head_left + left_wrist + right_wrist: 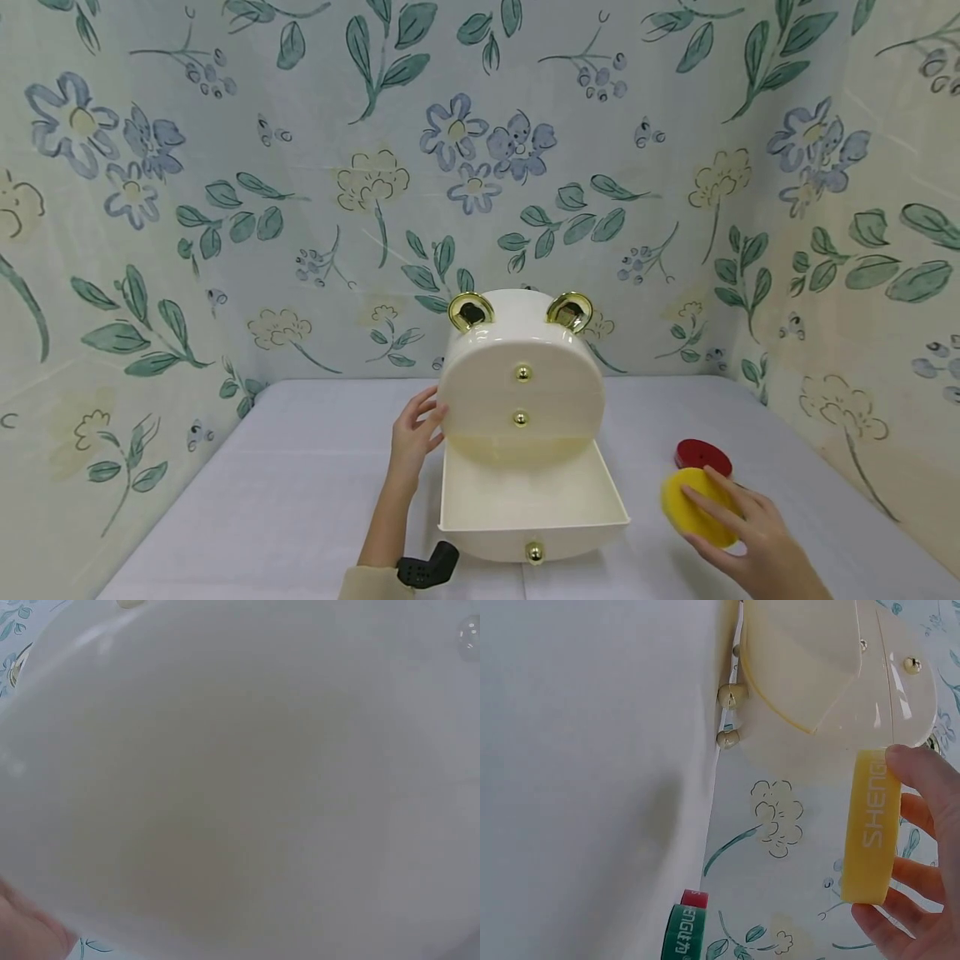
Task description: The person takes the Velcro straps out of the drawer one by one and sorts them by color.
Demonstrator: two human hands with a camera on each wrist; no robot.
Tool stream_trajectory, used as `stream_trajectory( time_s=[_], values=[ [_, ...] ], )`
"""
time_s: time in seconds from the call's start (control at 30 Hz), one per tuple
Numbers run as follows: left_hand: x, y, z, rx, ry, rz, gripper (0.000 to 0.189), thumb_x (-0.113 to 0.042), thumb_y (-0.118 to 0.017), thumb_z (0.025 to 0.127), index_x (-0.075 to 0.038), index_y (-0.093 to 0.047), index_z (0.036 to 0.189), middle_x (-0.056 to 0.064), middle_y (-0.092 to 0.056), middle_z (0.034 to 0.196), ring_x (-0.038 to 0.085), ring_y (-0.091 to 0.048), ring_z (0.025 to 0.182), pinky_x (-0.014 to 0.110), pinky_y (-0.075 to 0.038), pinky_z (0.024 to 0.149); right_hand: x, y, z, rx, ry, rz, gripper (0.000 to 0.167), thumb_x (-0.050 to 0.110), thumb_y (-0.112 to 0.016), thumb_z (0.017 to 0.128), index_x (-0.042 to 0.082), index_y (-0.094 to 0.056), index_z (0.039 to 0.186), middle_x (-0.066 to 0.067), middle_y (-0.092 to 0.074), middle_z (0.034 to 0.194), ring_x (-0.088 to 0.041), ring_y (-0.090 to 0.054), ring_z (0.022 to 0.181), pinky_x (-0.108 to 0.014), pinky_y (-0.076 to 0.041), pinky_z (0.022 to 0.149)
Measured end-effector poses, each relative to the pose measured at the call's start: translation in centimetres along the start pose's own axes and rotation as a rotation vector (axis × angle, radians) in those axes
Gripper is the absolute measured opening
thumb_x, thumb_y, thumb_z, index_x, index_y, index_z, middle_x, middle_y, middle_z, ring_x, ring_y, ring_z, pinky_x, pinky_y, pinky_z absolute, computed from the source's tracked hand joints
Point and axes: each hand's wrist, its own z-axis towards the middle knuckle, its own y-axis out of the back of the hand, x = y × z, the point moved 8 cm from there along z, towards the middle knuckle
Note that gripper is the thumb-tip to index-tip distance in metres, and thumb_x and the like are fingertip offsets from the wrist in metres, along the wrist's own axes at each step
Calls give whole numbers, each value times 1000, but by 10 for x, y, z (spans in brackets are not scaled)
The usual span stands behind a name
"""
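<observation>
A cream-white box [558,396] with a rounded top, gold-rimmed eye-like rings and gold knobs stands mid-table. Its lower drawer [532,475] is pulled out towards me, and nothing shows inside. My left hand [415,437] rests against the box's left side, fingers loosely extended; the left wrist view is mostly filled by the white surface [255,772]. To the right of the drawer, my right hand [765,537] holds a thick yellow disc [870,832] by its edge, raised off the table. The disc's side bears pale lettering.
Beyond the yellow disc lies a red disc [703,455]. A similar green disc [682,934] appears beside a red one in the right wrist view. White cloth [300,483] covers the table, and floral fabric [480,233] hangs around the back and sides.
</observation>
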Motion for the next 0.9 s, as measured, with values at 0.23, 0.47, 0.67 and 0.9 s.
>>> stream_trajectory(
  time_s=[0.23, 0.47, 0.67, 0.9],
  values=[
    [-2, -1, -1, 7, 16, -6, 47, -32, -62, 85, -17, -51, 128, 11, -52, 122, 12, -55, 96, 43, -50, 88, -23, -6, -14, 95, -160, -10, 58, 23, -87, 53, 10, -68, 107, -19, -52, 122, -32, -46, 91, -55, -50, 70],
    [-21, -3, -13, 10, 24, -7, 43, -23, -61, 87, -12, -51, 128, 15, -51, 121, 12, -54, 94, 45, -49, 89, -42, -3, -23, 130, -230, -35, 60, 22, -85, 56, 4, -65, 109, -24, -50, 122, -41, -43, 91, -57, -43, 71],
    [-25, -4, -17, 13, 26, -5, 42, -22, -60, 88, -11, -50, 127, 14, -51, 121, 11, -54, 94, 45, -49, 90, -61, -6, -30, 167, -302, -61, 60, 24, -82, 63, 3, -61, 114, -26, -45, 125, -47, -38, 94, -62, -39, 74],
    [-24, -3, -17, 0, 34, 1, 43, -22, -60, 87, -11, -51, 127, 14, -52, 120, 14, -54, 94, 46, -48, 90, -88, -18, -39, 319, -412, -86, 62, 41, -68, 77, 0, -54, 121, -32, -38, 126, -53, -35, 96, -66, -34, 79]
  ],
)
